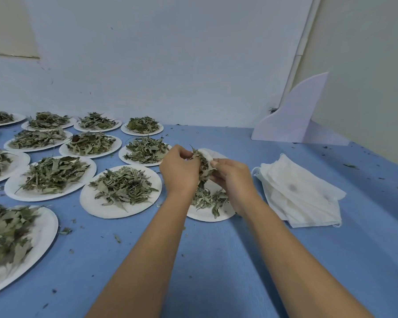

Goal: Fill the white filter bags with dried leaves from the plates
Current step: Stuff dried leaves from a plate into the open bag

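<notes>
Above the near plate (207, 217), both hands meet around a clump of dried leaves (204, 169). The left hand (179, 171) curls its fingers on the clump. The right hand (233, 180) pinches a white filter bag (207, 154), which lies between the two hands. Spare filter bags (299, 191) are stacked on the worktop (216, 260), right of that plate.

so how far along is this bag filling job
Done: no filled bag shows anywhere. In hand: the left hand holds leaves at a bag pinched by the right hand, above a thinned-out plate. Left: the stack of flat bags beside it, and the many full plates, all heaped.
</notes>
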Demonstrator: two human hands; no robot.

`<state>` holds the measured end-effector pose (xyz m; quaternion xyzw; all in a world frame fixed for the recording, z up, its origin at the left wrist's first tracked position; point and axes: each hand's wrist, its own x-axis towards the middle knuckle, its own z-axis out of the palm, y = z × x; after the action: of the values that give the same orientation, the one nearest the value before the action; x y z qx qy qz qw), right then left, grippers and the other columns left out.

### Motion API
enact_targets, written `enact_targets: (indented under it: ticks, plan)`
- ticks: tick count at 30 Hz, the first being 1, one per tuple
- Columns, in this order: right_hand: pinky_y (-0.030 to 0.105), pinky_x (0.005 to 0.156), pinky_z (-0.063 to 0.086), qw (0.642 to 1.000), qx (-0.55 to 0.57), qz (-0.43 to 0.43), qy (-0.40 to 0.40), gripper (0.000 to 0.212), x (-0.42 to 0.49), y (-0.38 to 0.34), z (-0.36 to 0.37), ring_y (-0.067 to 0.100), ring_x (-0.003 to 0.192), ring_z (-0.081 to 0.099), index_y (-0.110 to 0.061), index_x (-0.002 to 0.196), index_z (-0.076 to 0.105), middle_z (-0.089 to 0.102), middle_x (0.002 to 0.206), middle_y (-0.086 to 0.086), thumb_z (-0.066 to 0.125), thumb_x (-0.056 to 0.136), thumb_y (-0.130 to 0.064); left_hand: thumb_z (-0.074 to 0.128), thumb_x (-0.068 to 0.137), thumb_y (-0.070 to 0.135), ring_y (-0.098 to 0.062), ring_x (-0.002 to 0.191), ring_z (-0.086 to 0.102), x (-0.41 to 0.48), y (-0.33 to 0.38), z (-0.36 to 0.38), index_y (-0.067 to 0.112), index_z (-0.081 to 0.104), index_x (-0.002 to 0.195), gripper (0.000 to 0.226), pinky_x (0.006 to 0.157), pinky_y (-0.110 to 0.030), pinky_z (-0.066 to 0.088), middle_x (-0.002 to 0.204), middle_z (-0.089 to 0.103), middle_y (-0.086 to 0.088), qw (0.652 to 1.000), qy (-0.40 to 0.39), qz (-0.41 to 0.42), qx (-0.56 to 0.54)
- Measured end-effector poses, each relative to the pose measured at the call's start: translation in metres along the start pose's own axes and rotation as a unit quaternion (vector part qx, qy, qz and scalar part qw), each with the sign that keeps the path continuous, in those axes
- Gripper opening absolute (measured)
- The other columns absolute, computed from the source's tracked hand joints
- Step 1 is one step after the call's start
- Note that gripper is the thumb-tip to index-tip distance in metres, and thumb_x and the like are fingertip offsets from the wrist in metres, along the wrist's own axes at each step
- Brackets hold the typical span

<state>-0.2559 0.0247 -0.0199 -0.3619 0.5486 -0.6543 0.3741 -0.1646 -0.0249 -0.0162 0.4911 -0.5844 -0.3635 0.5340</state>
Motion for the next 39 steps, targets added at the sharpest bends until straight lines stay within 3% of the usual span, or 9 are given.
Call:
enact_targets:
  ticks: [7, 12, 15, 18, 21, 25, 30, 33, 39]
  plan:
    - [0.024, 0.064, 0.046, 0.989, 0.064, 0.118, 0.066, 0.015, 0.008, -0.003, -0.003, 0.009, 0.049, 0.054, -0.007, 0.073, 0.061, 0.059, 0.058, 0.001, 0.060, 0.088, -0.005, 0.053, 0.084, 0.014, -0.021, 0.093, 0.062, -0.006, 0.001, -0.009, 0.018, 0.055, 0.083, 0.005, 0.091, -0.046, 0.052, 0.091, 0.060, 0.001, 0.981, -0.151, -0.080, -0.086]
    - [0.020, 0.054, 0.051, 0.981, 0.118, 0.135, 0.080, 0.012, 0.010, -0.007, -0.003, 0.013, 0.051, 0.058, -0.001, 0.075, 0.061, 0.063, 0.056, 0.006, 0.057, 0.087, 0.002, 0.065, 0.078, 0.008, -0.002, 0.088, 0.057, -0.008, 0.002, -0.013, 0.022, 0.051, 0.105, 0.033, 0.075, -0.025, 0.050, 0.099, 0.051, 0.017, 0.968, -0.232, -0.056, -0.079]
    - [0.027, 0.062, 0.052, 0.981, 0.122, 0.134, 0.072, 0.011, 0.009, -0.008, -0.002, 0.012, 0.050, 0.063, -0.001, 0.082, 0.062, 0.065, 0.067, 0.008, 0.055, 0.090, -0.001, 0.072, 0.078, 0.009, 0.002, 0.071, 0.055, -0.009, -0.002, -0.012, 0.019, 0.050, 0.113, 0.043, 0.076, -0.032, 0.052, 0.091, 0.049, 0.018, 0.975, -0.212, -0.035, -0.061]
    - [0.020, 0.059, 0.056, 0.983, 0.126, 0.115, 0.070, 0.017, 0.006, -0.008, 0.001, 0.011, 0.051, 0.066, 0.002, 0.078, 0.065, 0.068, 0.065, 0.009, 0.052, 0.088, 0.005, 0.076, 0.076, 0.015, 0.009, 0.053, 0.055, -0.009, -0.006, -0.009, 0.017, 0.053, 0.105, 0.036, 0.057, -0.012, 0.048, 0.093, 0.049, 0.020, 0.987, -0.157, 0.003, -0.030]
    - [0.020, 0.069, 0.057, 0.990, 0.079, 0.089, 0.073, 0.014, 0.004, -0.009, 0.006, 0.014, 0.065, 0.065, 0.009, 0.089, 0.066, 0.068, 0.082, 0.014, 0.053, 0.087, 0.006, 0.077, 0.074, 0.018, 0.016, 0.065, 0.056, -0.006, -0.009, -0.009, 0.020, 0.056, 0.084, 0.024, 0.056, -0.004, 0.043, 0.094, 0.056, 0.014, 0.995, -0.092, 0.012, -0.033]
    - [0.018, 0.067, 0.052, 0.997, -0.029, 0.040, 0.053, 0.014, 0.001, -0.011, 0.005, 0.010, 0.069, 0.063, -0.010, 0.075, 0.068, 0.068, 0.077, 0.004, 0.061, 0.087, -0.006, 0.075, 0.073, 0.007, -0.021, 0.078, 0.069, 0.000, -0.010, -0.014, 0.019, 0.056, 0.072, 0.023, 0.082, -0.043, 0.056, 0.097, 0.064, -0.003, 0.992, -0.060, -0.057, -0.092]
    - [0.033, 0.080, 0.048, 0.979, -0.185, -0.052, 0.067, 0.017, 0.002, -0.004, 0.009, 0.020, 0.087, 0.065, -0.012, 0.073, 0.068, 0.069, 0.080, -0.001, 0.062, 0.087, -0.019, 0.068, 0.076, -0.003, 0.000, 0.042, 0.059, 0.001, -0.013, -0.016, 0.014, 0.053, 0.074, 0.022, 0.059, -0.027, 0.059, 0.079, 0.058, 0.000, 0.992, -0.052, -0.075, -0.092]
    - [0.028, 0.075, 0.047, 0.973, -0.209, -0.081, 0.053, 0.017, 0.002, -0.002, 0.012, 0.015, 0.079, 0.062, -0.021, 0.072, 0.064, 0.065, 0.076, -0.007, 0.061, 0.088, -0.018, 0.069, 0.076, 0.001, -0.010, 0.049, 0.059, 0.003, -0.010, -0.015, 0.018, 0.051, 0.075, 0.024, 0.063, -0.033, 0.058, 0.076, 0.056, 0.001, 0.996, -0.031, -0.065, -0.059]
    - [0.041, 0.083, 0.049, 0.978, -0.191, -0.085, -0.003, 0.019, 0.000, -0.003, 0.013, 0.015, 0.073, 0.055, -0.021, 0.071, 0.063, 0.063, 0.076, 0.000, 0.059, 0.086, -0.010, 0.057, 0.073, -0.006, -0.012, 0.056, 0.045, 0.006, -0.001, -0.009, 0.019, 0.044, 0.071, 0.029, 0.043, -0.014, 0.034, 0.066, 0.049, 0.003, 0.999, 0.020, 0.022, 0.029]
